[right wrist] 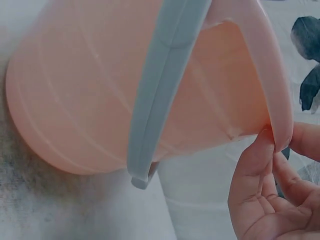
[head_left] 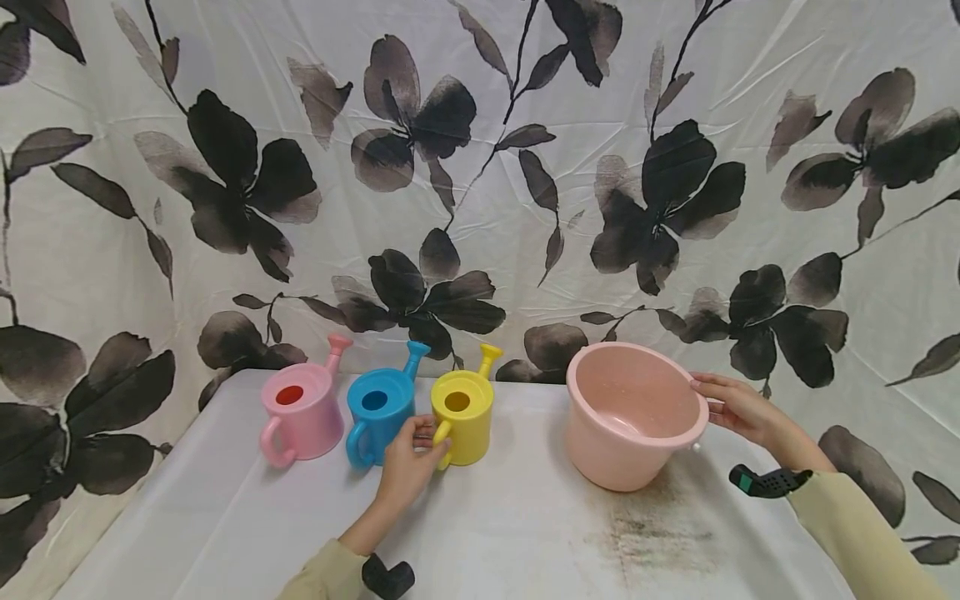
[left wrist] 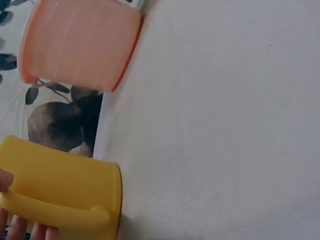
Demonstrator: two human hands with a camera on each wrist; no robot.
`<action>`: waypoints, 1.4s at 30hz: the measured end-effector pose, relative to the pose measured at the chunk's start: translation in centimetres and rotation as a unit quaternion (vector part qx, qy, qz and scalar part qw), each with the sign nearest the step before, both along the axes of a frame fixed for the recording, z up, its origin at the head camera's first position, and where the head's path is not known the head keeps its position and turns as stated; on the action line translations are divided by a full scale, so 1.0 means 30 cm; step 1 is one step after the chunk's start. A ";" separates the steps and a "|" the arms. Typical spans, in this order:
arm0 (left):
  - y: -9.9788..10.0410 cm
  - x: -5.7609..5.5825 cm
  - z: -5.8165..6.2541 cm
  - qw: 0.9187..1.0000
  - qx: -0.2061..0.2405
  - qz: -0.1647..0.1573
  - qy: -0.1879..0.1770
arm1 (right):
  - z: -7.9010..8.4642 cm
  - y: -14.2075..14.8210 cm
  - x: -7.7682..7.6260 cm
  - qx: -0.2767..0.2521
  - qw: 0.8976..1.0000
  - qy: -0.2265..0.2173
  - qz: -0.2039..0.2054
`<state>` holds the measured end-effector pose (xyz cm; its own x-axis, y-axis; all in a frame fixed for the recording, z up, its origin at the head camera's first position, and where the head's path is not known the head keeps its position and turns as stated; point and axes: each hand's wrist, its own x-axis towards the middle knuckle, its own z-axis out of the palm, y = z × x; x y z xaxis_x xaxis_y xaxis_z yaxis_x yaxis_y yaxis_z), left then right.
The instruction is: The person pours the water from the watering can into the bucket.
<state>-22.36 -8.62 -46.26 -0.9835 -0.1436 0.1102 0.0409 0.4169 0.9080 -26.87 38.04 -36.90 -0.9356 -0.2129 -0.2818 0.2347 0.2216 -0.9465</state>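
Note:
My left hand (head_left: pixel 407 468) grips the handle of the yellow watering can (head_left: pixel 472 433). In the left wrist view, the thumb lies above that handle (left wrist: pixel 55 210) and the fingertips (left wrist: pixel 37 232) below it. Just left of this can stands a blue watering can (head_left: pixel 390 427), then a pink one (head_left: pixel 315 421), both with spouts pointing back. My right hand (head_left: pixel 753 417) pinches the rim of a pink bucket (head_left: pixel 615 458) on its right side. The right wrist view shows the thumb and fingers on either side of the rim (right wrist: pixel 277 100), and the bucket's grey handle (right wrist: pixel 165 85) hanging along its wall.
All the cans and the bucket are on a table with a white cover (head_left: pixel 510 533). Dark smudges (head_left: pixel 660 533) mark the cover in front of the bucket. A floral curtain (head_left: pixel 480 208) hangs behind the table's back edge.

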 end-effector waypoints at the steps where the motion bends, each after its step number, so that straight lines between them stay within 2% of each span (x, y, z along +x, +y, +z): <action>1: 0.002 0.001 -0.002 1.000 0.003 0.000 0.004 | 0.000 0.000 0.001 -0.004 1.000 -0.002 -0.002; 12: 0.013 0.002 -0.024 0.999 0.014 0.008 0.031 | -0.008 0.001 0.002 -0.004 1.000 -0.002 -0.010; 25: 0.012 0.003 -0.038 0.999 0.029 0.000 0.033 | -0.014 -0.004 0.001 0.011 1.000 0.004 -0.027; 31: 0.001 0.003 -0.057 0.999 0.043 -0.008 0.025 | -0.011 -0.012 0.008 0.013 0.999 0.009 -0.029; 42: -0.008 -0.009 -0.071 0.997 0.077 -0.015 0.022 | -0.013 -0.020 0.011 0.077 0.995 0.042 -0.035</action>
